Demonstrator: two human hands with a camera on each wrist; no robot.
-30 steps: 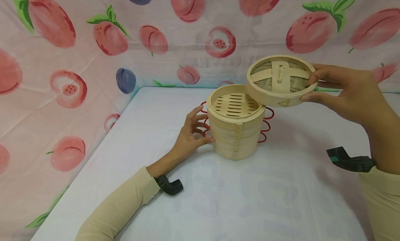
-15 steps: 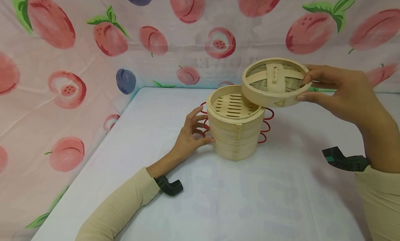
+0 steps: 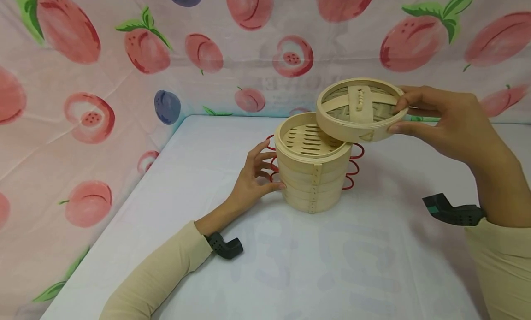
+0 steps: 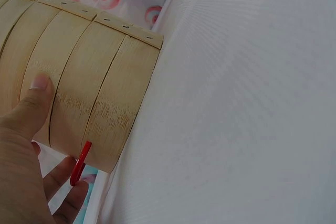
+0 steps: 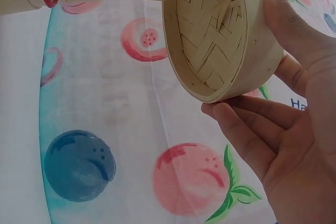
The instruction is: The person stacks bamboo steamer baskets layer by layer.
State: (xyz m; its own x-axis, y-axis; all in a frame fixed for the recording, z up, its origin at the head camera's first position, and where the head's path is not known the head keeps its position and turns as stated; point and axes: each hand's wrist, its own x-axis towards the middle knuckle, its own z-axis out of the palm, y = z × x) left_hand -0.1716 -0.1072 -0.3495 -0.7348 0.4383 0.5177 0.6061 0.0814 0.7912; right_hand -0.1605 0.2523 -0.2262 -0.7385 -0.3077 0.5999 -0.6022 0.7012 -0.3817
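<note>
A stack of bamboo steamer baskets (image 3: 298, 186) stands upright on the white cloth, its top tier uncovered at the left so the slotted base shows. My left hand (image 3: 252, 172) grips its left side. In the left wrist view the thumb (image 4: 35, 100) presses the bamboo wall and the fingers reach round behind, near a red loop (image 4: 81, 163). My right hand (image 3: 452, 119) pinches the right edge of the woven bamboo lid (image 3: 360, 103), thumb in front. Tilted, the lid overlaps the right part of the steamer's rim. Its woven underside (image 5: 210, 40) shows in the right wrist view.
Red loop handles (image 3: 353, 167) stick out from both sides of the steamer. White cloth (image 3: 290, 264) covers the table, and a peach-print curtain (image 3: 249, 57) hangs behind and to the left. Each wrist wears a black camera mount (image 3: 226, 246).
My right hand has brought the lid leftward and slightly down, farther over the steamer's opening. The left hand and the steamer have kept their place.
</note>
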